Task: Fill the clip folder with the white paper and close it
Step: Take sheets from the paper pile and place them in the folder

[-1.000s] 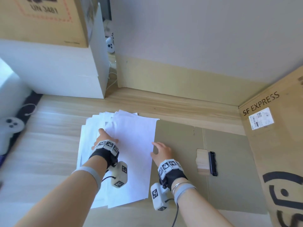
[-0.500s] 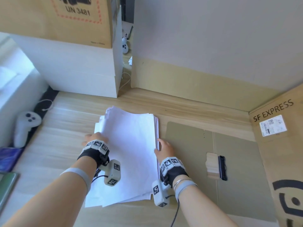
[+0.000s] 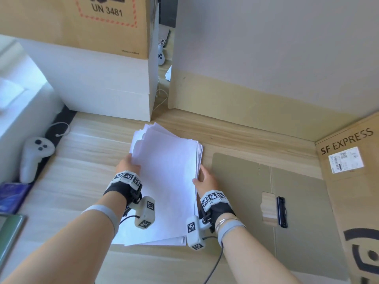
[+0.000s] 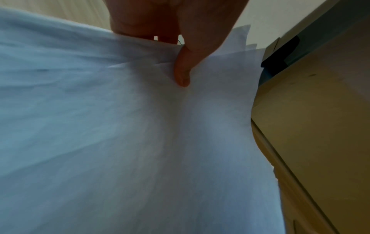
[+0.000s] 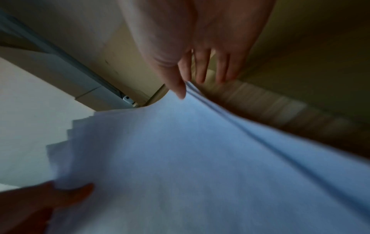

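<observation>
A stack of white paper [image 3: 166,181] is at the middle of the wooden table, its far sheets fanned unevenly. My left hand [image 3: 128,167] grips the stack's left edge, thumb [image 4: 183,69] on top of the white paper [image 4: 140,142] and the fingers under it. My right hand [image 3: 205,177] pinches the right edge, thumb [image 5: 178,88] over the white paper [image 5: 200,158] and the fingers beneath. The olive clip folder [image 3: 242,191] lies open and flat just right of the stack. Its black clip [image 3: 281,212] sits near the spine.
White boxes [image 3: 98,85] topped by a cardboard carton [image 3: 102,23] stand at the back left. An SF EXPRESS carton [image 3: 352,191] walls the right side, and a panel [image 3: 256,58] closes the back. A white controller [image 3: 33,154] lies at far left.
The spread sheets have been drawn together into a narrower stack. Both hands moved from resting on top of the paper to gripping its left and right edges.
</observation>
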Available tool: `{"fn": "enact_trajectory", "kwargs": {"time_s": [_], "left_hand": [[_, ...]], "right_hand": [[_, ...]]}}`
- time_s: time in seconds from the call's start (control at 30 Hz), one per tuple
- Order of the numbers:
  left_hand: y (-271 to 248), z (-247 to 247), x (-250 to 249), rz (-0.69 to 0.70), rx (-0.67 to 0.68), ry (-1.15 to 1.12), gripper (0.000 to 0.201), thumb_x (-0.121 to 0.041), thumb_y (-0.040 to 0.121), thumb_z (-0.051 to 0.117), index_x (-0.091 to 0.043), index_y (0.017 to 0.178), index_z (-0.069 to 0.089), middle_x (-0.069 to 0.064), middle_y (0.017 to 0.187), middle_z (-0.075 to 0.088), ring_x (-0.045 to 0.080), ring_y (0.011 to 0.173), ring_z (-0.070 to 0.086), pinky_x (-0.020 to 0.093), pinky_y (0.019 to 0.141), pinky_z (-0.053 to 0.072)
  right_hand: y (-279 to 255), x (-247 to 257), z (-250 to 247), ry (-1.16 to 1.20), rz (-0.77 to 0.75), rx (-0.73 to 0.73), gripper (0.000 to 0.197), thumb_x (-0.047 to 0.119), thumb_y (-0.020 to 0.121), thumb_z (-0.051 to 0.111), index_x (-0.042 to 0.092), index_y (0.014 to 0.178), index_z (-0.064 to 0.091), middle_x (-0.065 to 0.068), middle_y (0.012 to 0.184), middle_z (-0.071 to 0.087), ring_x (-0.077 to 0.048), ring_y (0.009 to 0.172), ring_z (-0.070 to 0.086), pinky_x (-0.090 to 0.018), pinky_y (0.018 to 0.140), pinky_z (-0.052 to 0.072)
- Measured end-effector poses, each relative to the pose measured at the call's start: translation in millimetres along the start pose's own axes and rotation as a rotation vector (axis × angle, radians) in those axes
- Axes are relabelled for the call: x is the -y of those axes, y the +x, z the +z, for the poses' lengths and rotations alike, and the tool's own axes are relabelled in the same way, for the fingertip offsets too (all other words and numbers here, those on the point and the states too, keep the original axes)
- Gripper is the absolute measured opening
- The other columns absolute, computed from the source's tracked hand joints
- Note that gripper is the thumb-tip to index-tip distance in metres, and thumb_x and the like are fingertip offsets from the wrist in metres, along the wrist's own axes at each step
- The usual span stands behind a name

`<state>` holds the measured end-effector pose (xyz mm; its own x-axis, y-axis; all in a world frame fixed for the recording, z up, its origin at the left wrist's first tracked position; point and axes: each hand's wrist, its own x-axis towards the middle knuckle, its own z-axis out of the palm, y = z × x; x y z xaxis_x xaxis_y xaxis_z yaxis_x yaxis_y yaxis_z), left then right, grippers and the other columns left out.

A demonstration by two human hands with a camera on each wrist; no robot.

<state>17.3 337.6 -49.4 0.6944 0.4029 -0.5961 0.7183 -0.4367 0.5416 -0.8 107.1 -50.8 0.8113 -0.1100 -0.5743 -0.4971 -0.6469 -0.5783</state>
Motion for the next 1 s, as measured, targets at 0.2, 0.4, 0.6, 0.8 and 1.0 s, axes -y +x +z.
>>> {"fn": "enact_trajectory", "kwargs": {"time_s": [0.2, 0.4, 0.6, 0.8, 1.0], "left_hand": [[8.6, 0.9, 15.7, 0.017, 0.029, 0.014, 0.054, 0.004, 0.089, 0.044, -0.01, 0.142, 0.038, 0.025, 0.128, 0.056, 0.04, 0.118, 0.054, 0.042, 0.097, 0.042], [16.2, 0.4, 25.8, 0.003, 0.005, -0.016, 0.053, 0.006, 0.089, 0.046, -0.006, 0.141, 0.04, 0.03, 0.127, 0.055, 0.044, 0.117, 0.053, 0.044, 0.095, 0.042], [20.3, 0.0, 26.6, -0.002, 0.007, 0.014, 0.056, 0.005, 0.09, 0.045, -0.009, 0.143, 0.037, 0.028, 0.129, 0.054, 0.043, 0.117, 0.053, 0.043, 0.095, 0.042], [14.5, 8.2, 22.9, 0.006, -0.052, 0.149, 0.056, -0.006, 0.085, 0.061, -0.01, 0.137, 0.04, 0.022, 0.14, 0.04, 0.04, 0.127, 0.04, 0.042, 0.105, 0.034], [3.6, 23.3, 13.9, 0.008, -0.115, 0.155, 0.078, -0.023, 0.081, 0.071, -0.026, 0.147, 0.028, 0.009, 0.156, 0.009, 0.04, 0.137, 0.021, 0.041, 0.115, 0.024]], "right_hand": [[4.2, -30.0, -12.7, -0.358, 0.275, 0.024, 0.059, 0.039, 0.096, 0.031, 0.032, 0.15, 0.006, 0.011, 0.159, -0.009, -0.033, 0.146, -0.007, -0.052, 0.118, 0.01], [5.9, -13.4, -4.2, -0.507, 0.131, 0.167, 0.05, 0.021, 0.101, 0.019, 0.016, 0.15, 0.009, -0.006, 0.16, -0.009, -0.03, 0.146, -0.013, -0.056, 0.117, -0.002], [4.4, 3.3, 4.2, -0.374, 0.1, 0.219, 0.05, 0.025, 0.101, 0.022, 0.015, 0.149, 0.015, 0.003, 0.16, 0.0, -0.03, 0.146, -0.012, -0.049, 0.119, -0.001], [8.8, -2.8, 7.1, -0.262, 0.0, -0.006, 0.039, 0.029, 0.095, 0.043, 0.014, 0.129, 0.054, -0.009, 0.139, 0.049, -0.03, 0.128, 0.042, -0.032, 0.106, 0.033], [12.0, -2.2, 9.9, 0.094, 0.083, 0.009, 0.039, 0.018, 0.088, 0.058, 0.01, 0.126, 0.051, -0.007, 0.12, 0.064, -0.026, 0.106, 0.062, -0.028, 0.086, 0.045]]}}
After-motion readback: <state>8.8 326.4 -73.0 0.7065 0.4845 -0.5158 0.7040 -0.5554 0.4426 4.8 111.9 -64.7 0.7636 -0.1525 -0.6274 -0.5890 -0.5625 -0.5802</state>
